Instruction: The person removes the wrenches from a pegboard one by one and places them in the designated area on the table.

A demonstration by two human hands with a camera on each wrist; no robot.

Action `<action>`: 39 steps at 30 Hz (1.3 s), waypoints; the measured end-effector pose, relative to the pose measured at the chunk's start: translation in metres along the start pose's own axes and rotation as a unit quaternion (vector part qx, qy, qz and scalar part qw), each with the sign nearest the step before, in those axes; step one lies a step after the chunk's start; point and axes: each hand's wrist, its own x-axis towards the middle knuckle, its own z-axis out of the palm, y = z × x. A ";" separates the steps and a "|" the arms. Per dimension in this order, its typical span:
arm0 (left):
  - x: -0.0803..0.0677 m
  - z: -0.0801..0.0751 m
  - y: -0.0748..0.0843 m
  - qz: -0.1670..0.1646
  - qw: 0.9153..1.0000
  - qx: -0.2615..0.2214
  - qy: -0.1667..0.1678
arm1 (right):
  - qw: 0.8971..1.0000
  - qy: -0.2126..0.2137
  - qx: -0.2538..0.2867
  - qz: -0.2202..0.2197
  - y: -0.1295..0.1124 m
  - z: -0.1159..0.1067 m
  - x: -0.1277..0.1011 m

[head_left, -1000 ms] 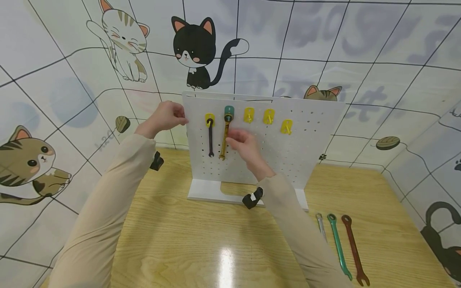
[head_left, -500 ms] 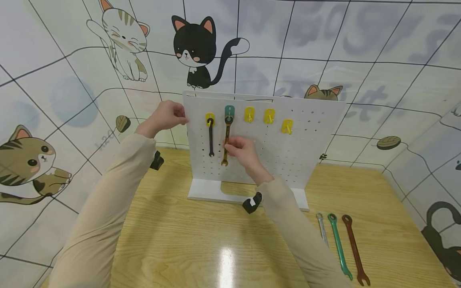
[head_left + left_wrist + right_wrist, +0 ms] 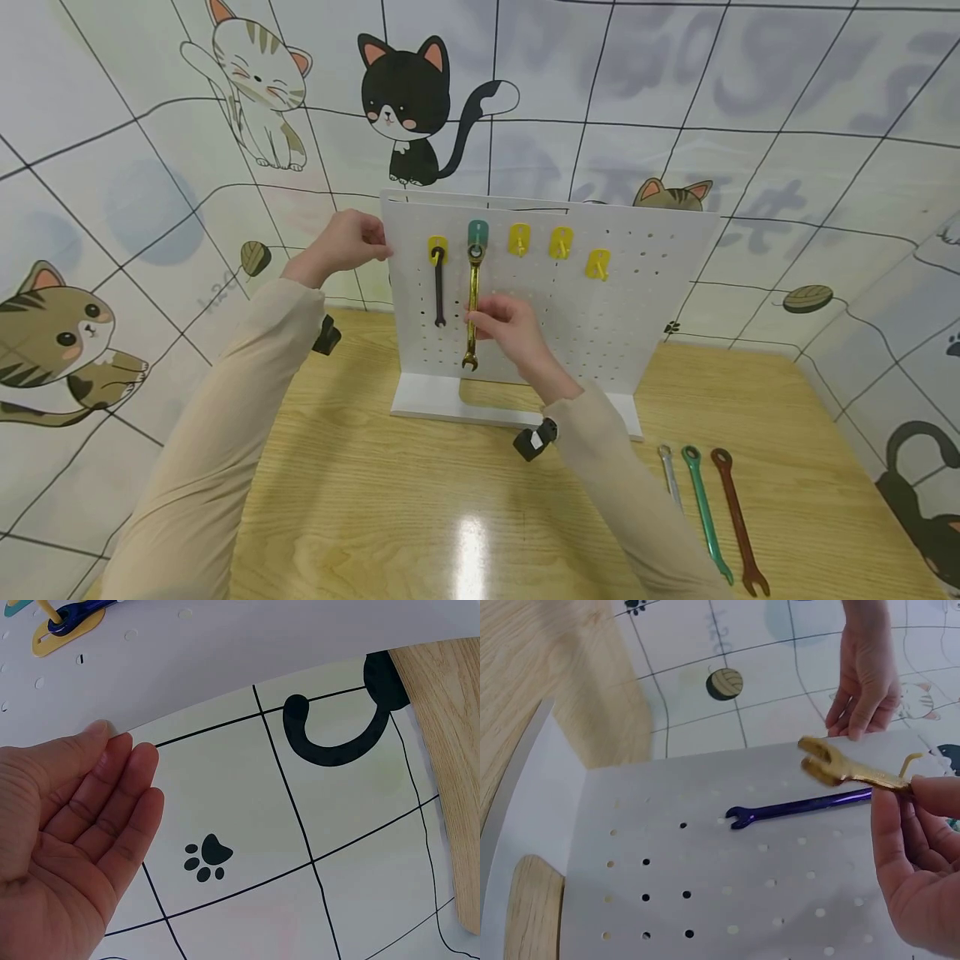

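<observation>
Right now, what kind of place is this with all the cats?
Probably a small practice booth for tool sorting, not a real workshop: cartoon cat walls, a white pegboard on a wooden table, and spare wrenches lying there.

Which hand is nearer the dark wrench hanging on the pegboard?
Right. The right hand pinches the gold wrench just beside the dark wrench; the left hand rests at the pegboard left edge, farther off.

We see a gold wrench (image 3: 472, 307) beside a dark purple wrench (image 3: 438, 287) on yellow hooks (image 3: 518, 239), a white pegboard (image 3: 637, 283), cartoon-cat wall tiles (image 3: 405, 100).
</observation>
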 end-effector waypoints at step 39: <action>0.000 0.000 -0.001 0.009 1.000 0.000 0.000 | 0.992 -0.058 0.103 0.048 -0.031 -0.013 -0.044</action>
